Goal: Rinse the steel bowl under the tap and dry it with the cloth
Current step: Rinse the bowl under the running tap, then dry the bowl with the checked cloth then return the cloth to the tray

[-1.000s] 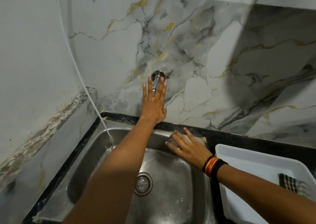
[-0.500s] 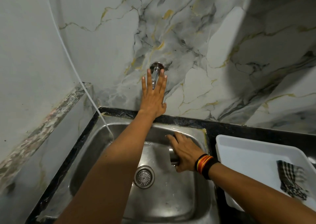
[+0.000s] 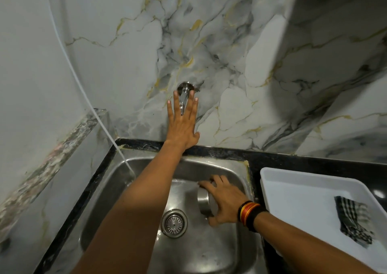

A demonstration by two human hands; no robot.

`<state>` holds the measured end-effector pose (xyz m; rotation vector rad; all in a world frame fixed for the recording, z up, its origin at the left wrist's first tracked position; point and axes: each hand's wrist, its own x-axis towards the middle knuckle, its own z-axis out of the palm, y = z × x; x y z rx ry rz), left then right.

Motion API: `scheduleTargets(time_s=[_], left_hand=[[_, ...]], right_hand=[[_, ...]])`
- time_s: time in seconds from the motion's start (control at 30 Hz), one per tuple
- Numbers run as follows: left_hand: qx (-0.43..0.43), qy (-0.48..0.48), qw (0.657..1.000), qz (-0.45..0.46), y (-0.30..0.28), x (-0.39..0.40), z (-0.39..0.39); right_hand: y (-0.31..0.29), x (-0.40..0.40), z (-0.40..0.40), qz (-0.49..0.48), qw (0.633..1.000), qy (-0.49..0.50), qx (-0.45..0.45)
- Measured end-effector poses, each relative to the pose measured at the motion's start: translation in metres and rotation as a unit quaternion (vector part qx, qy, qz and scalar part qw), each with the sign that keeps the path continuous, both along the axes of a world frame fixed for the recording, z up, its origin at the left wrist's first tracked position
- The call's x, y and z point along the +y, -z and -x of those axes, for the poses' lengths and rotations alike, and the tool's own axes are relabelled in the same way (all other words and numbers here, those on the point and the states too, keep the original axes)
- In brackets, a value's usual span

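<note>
- Head view, step: my left hand (image 3: 181, 125) is flat and open, fingers spread, up at the tap (image 3: 184, 97) on the wall; the spout shows between my fingers. I see no water running, so I judge I am at the very start, opening the tap for the rinse.
- My right hand (image 3: 225, 202) is curled round the bowl (image 3: 202, 202), fingers over its upper rim and thumb under it. The bowl is tipped on edge inside the sink (image 3: 209, 252), just right of the drain (image 3: 174, 222) and below the tap line.
- Next move, as I judge it: turn the tap on, then bring the bowl a little left and up so its mouth meets the stream. My left forearm crosses the basin on the slant, so the bowl has to stay on its right.
- Edges: the sink's right wall is just beside my right wrist; the back wall of the basin is near my fingertips. A thin white hose (image 3: 117, 146) drops into the left back corner, well apart from the bowl.
- Room: the basin floor toward me is open. The cloth (image 3: 354, 219) lies in the tray (image 3: 293, 181) on the counter, right of the sink, within easy reach for drying.
</note>
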<state>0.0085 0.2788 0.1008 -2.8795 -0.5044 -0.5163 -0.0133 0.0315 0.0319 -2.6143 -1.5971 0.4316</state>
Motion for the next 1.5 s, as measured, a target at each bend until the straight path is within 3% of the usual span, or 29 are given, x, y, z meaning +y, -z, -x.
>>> scheduleTargets(time_s=[0.13, 0.27, 0.33, 0.4, 0.47, 0.57, 0.67, 0.77, 0.97, 1.03, 1.13, 1.27, 1.4, 1.5], left_hand=[[0.072, -0.022, 0.996, 0.042, -0.014, -0.001, -0.004], [0.147, 0.017, 0.984, 0.102, -0.033, 0.008, 0.001], [0.094, 0.082, 0.985, 0.116, -0.038, 0.006, 0.02], [-0.017, 0.135, 0.975, 0.176, -0.033, -0.008, 0.044], [-0.082, 0.158, 0.929, 0.326, -0.028, -0.034, 0.07], [-0.052, 0.155, 0.823, 0.543, -0.016, -0.085, 0.106], [-0.009, 0.19, 0.778, 0.599, -0.003, -0.133, 0.116], [-0.026, 0.195, 0.766, 0.612, -0.001, -0.168, 0.104], [-0.098, 0.202, 0.792, 0.568, 0.0, -0.22, 0.067], [-0.121, 0.206, 0.801, 0.55, 0.005, -0.24, 0.055], [-0.135, 0.22, 0.805, 0.534, 0.018, -0.278, 0.037], [-0.167, 0.202, 0.798, 0.543, 0.03, -0.321, 0.028], [-0.17, 0.195, 0.803, 0.536, 0.04, -0.348, 0.018], [-0.154, 0.188, 0.803, 0.544, 0.043, -0.359, 0.014]], right_hand=[[0.005, -0.005, 0.003, 0.015, 0.999, -0.009, 0.027], [0.0, -0.011, 0.004, -0.056, 0.994, 0.042, 0.082], [-0.006, -0.016, -0.002, -0.097, 0.987, 0.055, 0.112], [-0.016, -0.029, -0.007, -0.213, 0.952, 0.134, 0.172], [-0.024, -0.045, -0.014, -0.321, 0.906, 0.192, 0.199], [-0.033, -0.068, -0.02, -0.424, 0.845, 0.235, 0.226], [-0.041, -0.086, -0.021, -0.457, 0.825, 0.224, 0.245], [-0.047, -0.108, -0.025, -0.472, 0.801, 0.215, 0.299], [-0.068, -0.17, -0.039, -0.469, 0.773, 0.216, 0.369], [-0.074, -0.192, -0.047, -0.448, 0.782, 0.212, 0.377], [-0.06, -0.243, -0.078, -0.406, 0.831, 0.239, 0.296], [0.008, -0.333, -0.144, -0.239, 0.9, 0.363, 0.038], [0.073, -0.399, -0.169, -0.045, 0.899, 0.433, 0.049], [0.095, -0.405, -0.175, -0.012, 0.904, 0.422, 0.065]])
